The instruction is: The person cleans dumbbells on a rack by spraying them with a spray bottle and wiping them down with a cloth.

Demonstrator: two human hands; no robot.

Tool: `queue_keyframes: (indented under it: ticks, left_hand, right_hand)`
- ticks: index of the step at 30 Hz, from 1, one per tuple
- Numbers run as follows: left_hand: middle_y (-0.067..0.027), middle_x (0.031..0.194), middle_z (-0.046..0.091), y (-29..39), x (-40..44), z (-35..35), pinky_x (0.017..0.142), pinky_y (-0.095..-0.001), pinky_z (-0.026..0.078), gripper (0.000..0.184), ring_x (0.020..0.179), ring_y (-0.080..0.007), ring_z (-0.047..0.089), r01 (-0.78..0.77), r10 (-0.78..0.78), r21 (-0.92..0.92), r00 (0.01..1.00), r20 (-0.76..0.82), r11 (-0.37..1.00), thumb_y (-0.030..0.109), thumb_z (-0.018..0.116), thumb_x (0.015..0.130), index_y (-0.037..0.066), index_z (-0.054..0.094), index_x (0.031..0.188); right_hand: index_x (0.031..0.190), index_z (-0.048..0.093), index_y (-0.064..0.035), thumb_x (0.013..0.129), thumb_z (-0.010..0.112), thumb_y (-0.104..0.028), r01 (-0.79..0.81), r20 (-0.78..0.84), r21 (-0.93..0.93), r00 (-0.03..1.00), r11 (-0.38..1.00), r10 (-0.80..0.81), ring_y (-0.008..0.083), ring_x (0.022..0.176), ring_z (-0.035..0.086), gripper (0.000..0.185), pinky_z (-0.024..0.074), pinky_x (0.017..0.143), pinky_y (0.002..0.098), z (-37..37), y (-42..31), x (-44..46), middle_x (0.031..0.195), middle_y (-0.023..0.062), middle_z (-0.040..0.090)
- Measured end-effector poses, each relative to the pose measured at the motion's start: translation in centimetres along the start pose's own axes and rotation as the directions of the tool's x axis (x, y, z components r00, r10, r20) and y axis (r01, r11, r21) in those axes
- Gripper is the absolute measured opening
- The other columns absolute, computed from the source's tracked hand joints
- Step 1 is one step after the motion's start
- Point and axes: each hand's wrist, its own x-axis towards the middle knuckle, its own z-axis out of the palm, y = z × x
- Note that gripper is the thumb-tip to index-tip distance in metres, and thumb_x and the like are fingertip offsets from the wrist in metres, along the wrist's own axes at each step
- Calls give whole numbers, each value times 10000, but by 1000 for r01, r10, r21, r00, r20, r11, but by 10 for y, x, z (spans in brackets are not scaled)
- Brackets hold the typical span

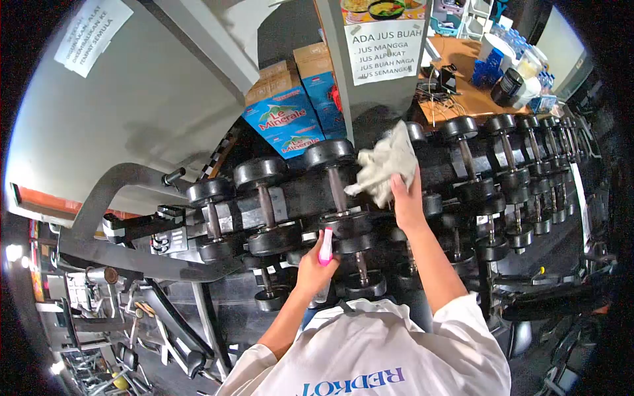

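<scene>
- Right hand [409,198] grips bunched cloth [386,165]; wrap dumbbell handle [336,189] at its 8 o'clock.
- Left hand [318,269] clasps pink-white spray bottle [326,248]; mist lightly toward 1 o'clock.

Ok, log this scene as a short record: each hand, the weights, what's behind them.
left hand: holds a pink-and-white bottle, probably a sprayer
right hand: grips a pale cloth above the rack
dumbbells: black-headed, in upper and lower rows
behind: blue boxes, a paper sign, a brown table holding containers
</scene>
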Motion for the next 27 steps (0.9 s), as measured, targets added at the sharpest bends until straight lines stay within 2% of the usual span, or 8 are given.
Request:
queue_keyframes:
  ticks: [4,5,7,13,19,22,25,27]
  left_hand:
    - [-258,983,666,12,-3,-7,819,-409,506,768,934,-375,665,-23,23,75,1000,7,997,295,679,756,58,414,1437]
    - [-279,1128,630,26,-6,-13,839,-411,510,749,960,-393,653,13,-17,84,998,57,996,285,681,754,50,433,1421]
    - [-289,1316,517,23,-6,-13,883,-416,505,725,1024,-407,626,-109,104,121,993,51,987,271,678,755,36,448,1402]
    - [-287,1462,341,9,0,-4,926,-436,502,783,1104,-425,581,-286,284,233,958,45,929,272,701,729,36,414,1418]
    - [-272,1487,316,23,-5,-5,846,-440,546,847,1021,-409,628,-273,260,380,962,86,884,267,728,710,56,371,1448]
    - [-261,1490,316,25,-4,-7,918,-404,515,793,1107,-385,596,-254,235,368,967,96,895,272,684,769,25,362,1450]
    - [-245,1510,286,27,-5,-9,930,-399,512,813,1123,-383,587,-232,196,367,972,131,901,267,687,763,52,342,1467]
    - [-232,1525,264,30,-6,-13,928,-409,513,855,1133,-384,579,-240,208,371,970,125,897,262,702,744,76,316,1485]
  right_hand:
    - [1292,470,11,873,657,-250,296,187,-212,948,931,-258,237,1071,570,528,437,938,371,29,41,72,1169,170,591]
    - [1242,527,2,872,651,-304,391,228,-599,920,699,-320,340,1104,567,496,433,955,434,40,50,84,1192,208,587]
    - [1164,609,-49,852,652,-394,587,550,-737,809,335,-209,383,1096,556,467,417,944,533,71,74,105,1180,170,610]
    - [764,758,-167,752,652,-211,662,640,-730,749,-171,170,266,930,639,115,456,724,472,144,119,118,945,71,703]
    - [1023,758,-173,761,695,-285,680,421,-718,593,-149,686,245,1045,660,291,526,792,433,177,133,168,1134,111,691]
    - [1120,719,-161,687,730,-528,628,398,-765,289,142,870,279,1011,655,568,524,824,402,169,141,213,1164,108,677]
    - [1141,696,-158,794,629,-560,268,563,-813,135,517,815,238,942,650,535,505,829,405,133,71,210,1104,109,682]
    - [1145,693,-141,819,597,-580,-160,352,-897,306,412,885,222,934,650,556,495,833,391,96,145,237,1111,116,679]
